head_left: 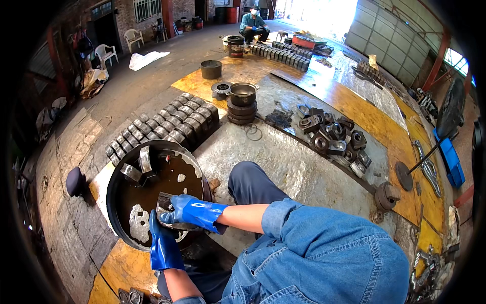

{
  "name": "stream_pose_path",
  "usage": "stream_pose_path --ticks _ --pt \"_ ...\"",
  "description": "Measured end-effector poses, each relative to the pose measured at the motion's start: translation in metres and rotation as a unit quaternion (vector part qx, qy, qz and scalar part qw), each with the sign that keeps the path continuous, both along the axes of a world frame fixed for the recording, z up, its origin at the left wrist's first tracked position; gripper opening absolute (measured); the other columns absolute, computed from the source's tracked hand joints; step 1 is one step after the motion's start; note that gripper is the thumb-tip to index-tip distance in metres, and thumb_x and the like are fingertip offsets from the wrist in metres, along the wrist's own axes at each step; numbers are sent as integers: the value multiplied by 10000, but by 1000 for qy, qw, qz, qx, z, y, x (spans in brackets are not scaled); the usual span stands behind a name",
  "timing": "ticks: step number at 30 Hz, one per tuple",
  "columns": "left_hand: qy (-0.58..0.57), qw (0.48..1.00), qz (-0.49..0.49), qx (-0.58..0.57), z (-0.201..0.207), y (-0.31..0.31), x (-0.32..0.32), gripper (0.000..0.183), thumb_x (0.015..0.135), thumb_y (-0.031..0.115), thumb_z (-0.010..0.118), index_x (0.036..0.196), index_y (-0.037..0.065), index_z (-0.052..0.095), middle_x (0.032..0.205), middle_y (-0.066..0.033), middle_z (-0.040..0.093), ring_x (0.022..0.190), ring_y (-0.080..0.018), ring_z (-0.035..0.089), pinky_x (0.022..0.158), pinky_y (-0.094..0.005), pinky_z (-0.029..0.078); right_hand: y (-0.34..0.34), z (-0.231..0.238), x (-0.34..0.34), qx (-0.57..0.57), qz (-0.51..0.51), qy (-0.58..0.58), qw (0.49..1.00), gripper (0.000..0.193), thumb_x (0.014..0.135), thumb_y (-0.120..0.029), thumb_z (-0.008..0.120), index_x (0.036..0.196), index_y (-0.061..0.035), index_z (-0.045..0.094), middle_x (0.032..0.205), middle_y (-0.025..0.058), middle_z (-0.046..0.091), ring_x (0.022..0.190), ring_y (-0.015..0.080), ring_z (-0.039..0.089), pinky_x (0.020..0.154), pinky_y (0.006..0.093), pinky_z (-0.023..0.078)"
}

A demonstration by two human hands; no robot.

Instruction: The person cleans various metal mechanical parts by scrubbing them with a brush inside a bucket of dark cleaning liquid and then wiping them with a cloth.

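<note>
Denim shirt (pixel 334 248) nearest, metal block (pixel 164 201) over a round pan (pixel 112 200)

Cut off at the lower edge, right of the left grip (pixel 158 235) and below the right grip (pixel 177 215). Curled round the block: right grip, blue-gloved. Against the same block: left grip, gloved alike; cannot tell how tightly pressed. Ahead of both, inside the rim: open dark liquid (pixel 157 187), up to curved metal pieces (pixel 145 159) on the far side. Just past that rim, close-packed: rows of blocks (pixel 167 119). Right of the grips, beyond a bent knee (pixel 253 182): bare metal sheet (pixel 298 177), open as far as a heap of holed parts (pixel 336 134). Far ahead: dark drum (pixel 235 46), any writing too small to read. Left of the grips, hard to make out: dark rounded thing (pixel 75 181). Partly hidden by gloves: the held block.
</note>
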State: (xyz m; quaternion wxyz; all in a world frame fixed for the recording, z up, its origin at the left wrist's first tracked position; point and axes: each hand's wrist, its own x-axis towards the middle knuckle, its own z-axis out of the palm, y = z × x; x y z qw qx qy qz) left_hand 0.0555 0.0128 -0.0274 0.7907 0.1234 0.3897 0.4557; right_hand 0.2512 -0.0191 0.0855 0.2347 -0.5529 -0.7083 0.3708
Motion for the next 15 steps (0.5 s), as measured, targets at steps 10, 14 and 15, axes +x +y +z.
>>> stream_pose_path --ticks 10,14,15 --pt "-40 998 16 40 0 3 -5 674 997 595 461 1470 125 550 1408 -164 620 1229 -393 615 1027 -589 508 -4 23 -5 -15 -9 -29 999 614 839 -569 727 1199 -72 732 1122 259 729 1074 438 688 939 485 532" --pt "47 998 -16 41 -9 -8 -4 721 981 607 527 1486 94 528 1453 -175 576 1249 -381 603 1016 -569 522 -10 20 15 -34 66 95 993 614 877 -548 713 1212 -34 683 1134 296 698 1064 431 685 922 482 535" --pt "49 999 -14 8 -19 -23 -8 708 986 596 526 1483 92 530 1448 -173 580 1241 -376 607 1013 -562 525 -23 1 10 -50 43 118 991 634 868 -553 717 1234 -36 676 1149 294 698 1071 437 683 928 480 534"
